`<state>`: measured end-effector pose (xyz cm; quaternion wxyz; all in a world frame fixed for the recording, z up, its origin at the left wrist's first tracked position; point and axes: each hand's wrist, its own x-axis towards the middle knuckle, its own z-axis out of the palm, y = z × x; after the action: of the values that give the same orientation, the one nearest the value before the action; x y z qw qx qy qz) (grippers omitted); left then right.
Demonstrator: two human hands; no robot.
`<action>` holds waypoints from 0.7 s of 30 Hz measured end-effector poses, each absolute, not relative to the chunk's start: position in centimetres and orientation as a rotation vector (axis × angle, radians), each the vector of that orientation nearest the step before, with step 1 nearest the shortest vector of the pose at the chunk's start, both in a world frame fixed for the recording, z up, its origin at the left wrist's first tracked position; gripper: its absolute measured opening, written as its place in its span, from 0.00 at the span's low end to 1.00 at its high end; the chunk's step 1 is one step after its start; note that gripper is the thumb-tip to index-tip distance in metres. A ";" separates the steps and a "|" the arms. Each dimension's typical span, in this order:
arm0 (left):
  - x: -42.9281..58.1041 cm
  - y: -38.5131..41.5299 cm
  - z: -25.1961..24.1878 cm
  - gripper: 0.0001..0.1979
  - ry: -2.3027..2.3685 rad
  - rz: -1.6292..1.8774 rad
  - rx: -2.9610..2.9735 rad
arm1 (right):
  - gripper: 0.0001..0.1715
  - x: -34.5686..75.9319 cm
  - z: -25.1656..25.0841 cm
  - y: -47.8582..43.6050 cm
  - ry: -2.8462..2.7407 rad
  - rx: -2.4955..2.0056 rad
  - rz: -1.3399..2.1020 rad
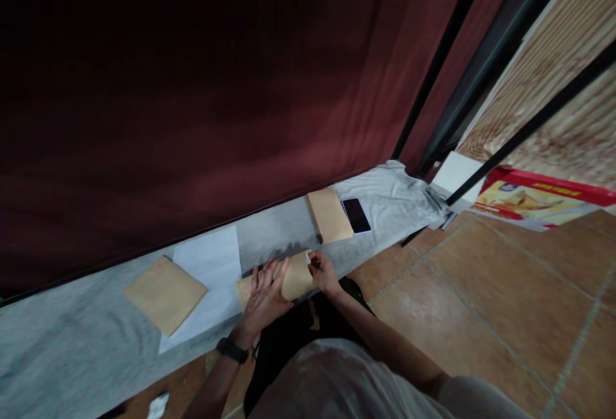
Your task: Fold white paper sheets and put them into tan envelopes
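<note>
A brown paper envelope (297,279) lies near the front edge of the cloth-covered surface, close to my body. My left hand (264,295) is laid over its left part, fingers extended and slightly spread. At the right end, the fingers of my right hand (325,274) are pinched on the envelope's edge, where a small white bit shows. What that white bit belongs to is hidden. Left of my hands, another brown envelope (165,295) rests partly on a white paper sheet (212,265). A further stack or envelope of brown paper (330,215) lies beyond my right hand.
A dark-screened phone (357,215) lies beside the brown paper on the grey cloth (392,188). A dark red panel (216,117) rises behind the narrow surface. Black metal bars (440,63), a white box (457,178) and a red-yellow printed carton (539,199) are at right.
</note>
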<state>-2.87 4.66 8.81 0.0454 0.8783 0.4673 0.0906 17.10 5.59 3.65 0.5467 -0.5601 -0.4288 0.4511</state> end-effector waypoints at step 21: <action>1.9 3.6 7.1 0.17 1.388 1.070 0.555 | 0.19 14.7 2.6 6.0 -0.285 -1.122 1.393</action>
<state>1.90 3.62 7.11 0.6066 0.2399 0.6002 0.4629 14.72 6.00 2.61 0.6173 -0.4875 -0.1239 0.6050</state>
